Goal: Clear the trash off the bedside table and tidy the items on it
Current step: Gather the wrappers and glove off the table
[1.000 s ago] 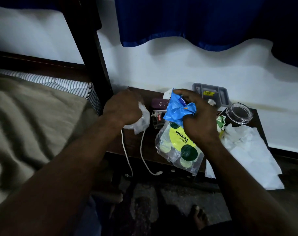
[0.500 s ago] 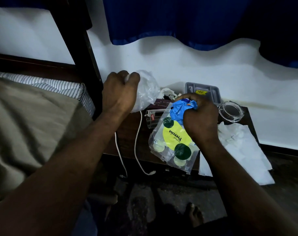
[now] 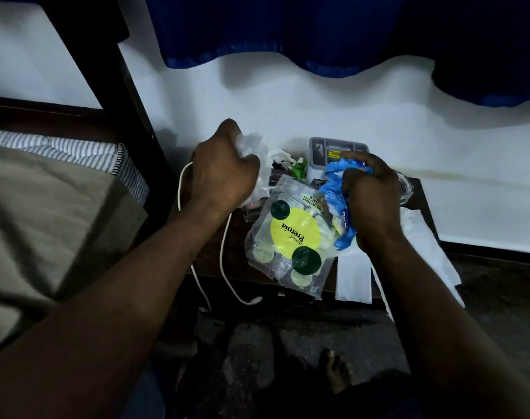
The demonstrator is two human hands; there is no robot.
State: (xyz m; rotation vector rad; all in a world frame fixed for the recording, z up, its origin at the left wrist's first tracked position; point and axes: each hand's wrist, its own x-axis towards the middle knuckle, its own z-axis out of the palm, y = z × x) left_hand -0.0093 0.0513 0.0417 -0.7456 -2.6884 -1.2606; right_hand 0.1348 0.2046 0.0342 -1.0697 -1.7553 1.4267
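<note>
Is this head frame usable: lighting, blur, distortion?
Head view: dim, with the white wall brightest and the floor near black; wide-angle slants the bedpost; the left hand is slightly soft, yet "Premia" on the pouch reads clearly; the glass jar behind the right hand barely shows.

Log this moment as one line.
left hand: grips crumpled clear plastic | right hand: grips blue wrapper | pending: Premia pouch, white cable, white paper

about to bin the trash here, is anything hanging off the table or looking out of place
Yes. White paper droops over the front edge of the bedside table, the Premia pouch sticks out past that edge too, and a white cable dangles toward the floor. Crumpled scraps lie at the back.
</note>
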